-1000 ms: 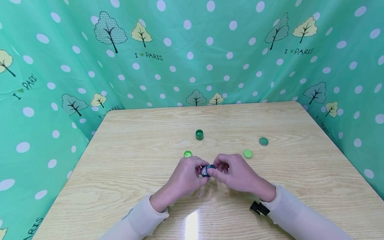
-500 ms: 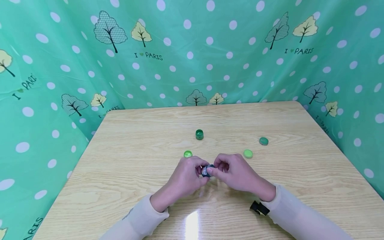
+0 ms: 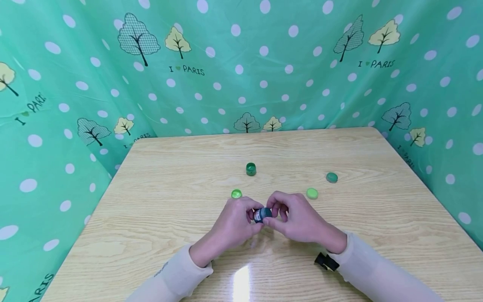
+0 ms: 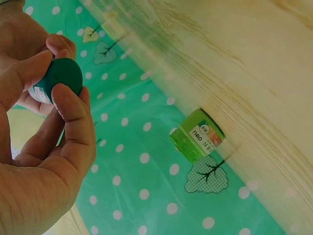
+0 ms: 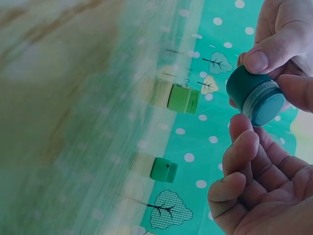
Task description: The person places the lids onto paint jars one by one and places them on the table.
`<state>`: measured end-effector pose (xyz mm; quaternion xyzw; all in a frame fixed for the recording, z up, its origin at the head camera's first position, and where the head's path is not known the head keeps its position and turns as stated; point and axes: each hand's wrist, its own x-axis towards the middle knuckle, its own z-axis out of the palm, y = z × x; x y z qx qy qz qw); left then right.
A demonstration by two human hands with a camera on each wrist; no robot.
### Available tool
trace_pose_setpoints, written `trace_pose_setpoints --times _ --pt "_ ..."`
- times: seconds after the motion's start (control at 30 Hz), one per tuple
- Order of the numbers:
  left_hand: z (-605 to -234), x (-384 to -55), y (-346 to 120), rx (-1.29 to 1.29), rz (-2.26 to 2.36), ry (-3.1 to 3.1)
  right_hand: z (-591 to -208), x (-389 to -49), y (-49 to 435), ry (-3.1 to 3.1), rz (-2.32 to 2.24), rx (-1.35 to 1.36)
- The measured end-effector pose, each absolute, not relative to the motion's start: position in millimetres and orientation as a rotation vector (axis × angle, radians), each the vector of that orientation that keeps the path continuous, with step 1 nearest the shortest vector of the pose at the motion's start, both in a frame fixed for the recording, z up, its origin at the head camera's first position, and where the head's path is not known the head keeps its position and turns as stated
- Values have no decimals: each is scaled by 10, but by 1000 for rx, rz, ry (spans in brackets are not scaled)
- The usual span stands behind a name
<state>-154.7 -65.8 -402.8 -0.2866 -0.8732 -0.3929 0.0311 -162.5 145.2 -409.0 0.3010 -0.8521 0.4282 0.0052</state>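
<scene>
Between my hands, over the near middle of the table, is a small dark teal paint jar (image 3: 259, 215) with a white label, lying sideways. My left hand (image 3: 235, 220) grips its body, and its round base (image 4: 68, 76) faces the left wrist camera. At the other end my right hand (image 3: 294, 216) has its thumb and fingertips curved around the lid (image 5: 268, 106). A clear ridged band shows there in the right wrist view. Just beyond my left hand stands a light green paint jar (image 3: 236, 193), its label visible in the left wrist view (image 4: 200, 134).
Farther back stands a dark green jar (image 3: 250, 169). To the right lie a light green lid (image 3: 312, 193) and a darker green lid (image 3: 332, 178). A polka-dot curtain (image 3: 241, 58) borders the wooden table (image 3: 151, 188) at the back and both sides.
My right thumb and fingers have drawn back slightly from over the jar, so more of its lid end shows. The left hand and the pieces on the table stay put.
</scene>
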Motion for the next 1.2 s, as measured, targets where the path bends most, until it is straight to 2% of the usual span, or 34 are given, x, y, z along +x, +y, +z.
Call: trace_pose_setpoints --times 1.2 --pt "-4034 -1553 -653 -868 -1212 -2670 -4112 -1634 1439 -2725 1295 828"
